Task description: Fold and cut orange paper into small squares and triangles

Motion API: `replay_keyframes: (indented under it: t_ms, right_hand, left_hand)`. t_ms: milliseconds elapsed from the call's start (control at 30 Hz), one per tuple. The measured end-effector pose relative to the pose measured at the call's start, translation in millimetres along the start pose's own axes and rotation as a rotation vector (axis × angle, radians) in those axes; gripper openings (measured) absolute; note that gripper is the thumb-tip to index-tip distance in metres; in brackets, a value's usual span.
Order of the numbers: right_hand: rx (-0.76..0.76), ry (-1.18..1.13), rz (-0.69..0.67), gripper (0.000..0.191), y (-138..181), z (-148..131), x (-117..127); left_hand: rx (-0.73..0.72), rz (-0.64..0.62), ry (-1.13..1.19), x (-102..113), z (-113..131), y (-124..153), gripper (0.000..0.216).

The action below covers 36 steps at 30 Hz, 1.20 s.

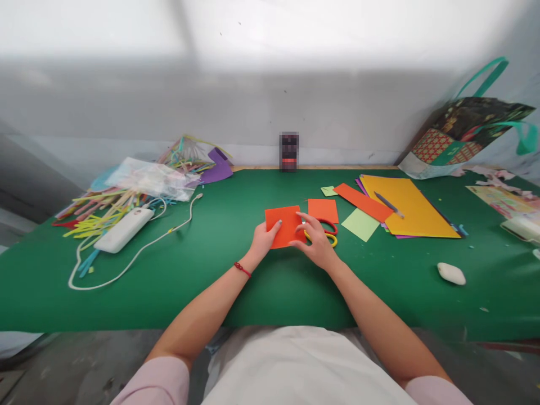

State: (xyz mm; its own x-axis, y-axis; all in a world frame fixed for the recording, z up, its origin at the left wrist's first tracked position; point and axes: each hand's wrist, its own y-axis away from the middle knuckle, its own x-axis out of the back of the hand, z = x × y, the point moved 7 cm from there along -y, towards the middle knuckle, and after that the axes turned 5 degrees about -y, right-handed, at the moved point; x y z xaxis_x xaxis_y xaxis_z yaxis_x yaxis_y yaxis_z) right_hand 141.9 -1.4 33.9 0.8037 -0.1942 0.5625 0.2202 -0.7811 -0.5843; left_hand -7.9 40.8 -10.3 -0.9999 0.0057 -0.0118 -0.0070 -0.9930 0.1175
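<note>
A square piece of orange paper [283,220] is held up above the green table. My left hand [264,241] grips its left side, thumb on top and the other fingers hidden underneath. At the paper's right edge, my right hand [317,242] has its thumb and fingers curved and apart; whether the fingertips touch the edge is unclear. Scissors [332,227] with red and yellow handles lie just behind the right hand, partly covered by it. Beyond them is another orange square [324,210]. A light green square [360,224] rests to the right.
An orange strip [358,199] overlaps a stack of yellow and purple sheets [417,208] bearing a pen [388,205]. Paper strips [84,222] and a white power strip [124,229] with its cord lie left. A patterned bag [455,138] stands back right, a white case [451,273] nearer.
</note>
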Motion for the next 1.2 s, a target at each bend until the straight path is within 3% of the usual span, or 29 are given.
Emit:
replay_keyframes:
  t_ms: [67, 167, 267, 367, 533, 700, 767, 867, 1000, 1100, 1200]
  right_hand:
    - [-0.126, -0.047, 0.092, 0.024, -1, 17, 14]
    - [-0.275, 0.107, 0.197, 0.02, 3, 48, 32]
    - [-0.397, 0.25, -0.003, 0.022, 8, 74, 23]
    - [-0.402, 0.28, -0.151, 0.033, 10, 80, 11]
    - [-0.456, 0.333, -0.168, 0.039, 7, 83, 5]
    - [-0.559, 0.265, -0.084, 0.02, 5, 87, 7]
    - [-0.614, 0.196, -0.009, 0.012, 5, 85, 13]
    - [-0.657, -0.014, 0.145, 0.027, 4, 77, 23]
    - [-0.724, -0.562, 0.167, 0.044, 3, 70, 10]
    - [-0.705, -0.799, 0.199, 0.051, 2, 66, -1]
    - [-0.723, -0.86, 0.176, 0.056, 4, 66, -8]
  left_hand:
    - [-0.015, 0.014, -0.009, 3, 3, -1, 0.041]
    - [-0.03, 0.047, -0.002, 10, 9, -2, 0.042]
    - [-0.055, 0.084, 0.001, 16, 14, -2, 0.041]
    - [-0.064, 0.091, -0.011, 18, 16, -2, 0.041]
    - [-0.1, 0.078, -0.027, 17, 19, -1, 0.043]
    - [-0.16, 0.155, -0.031, 27, 30, -5, 0.04]
    - [-0.22, 0.21, -0.045, 33, 44, -10, 0.038]
    - [-0.348, 0.239, -0.056, 34, 75, -17, 0.036]
    - [-0.386, 0.149, -0.063, 17, 103, -28, 0.035]
    - [-0.428, 0.167, -0.101, 5, 109, -32, 0.032]
    - [-0.446, 0.165, -0.129, -4, 100, -34, 0.032]
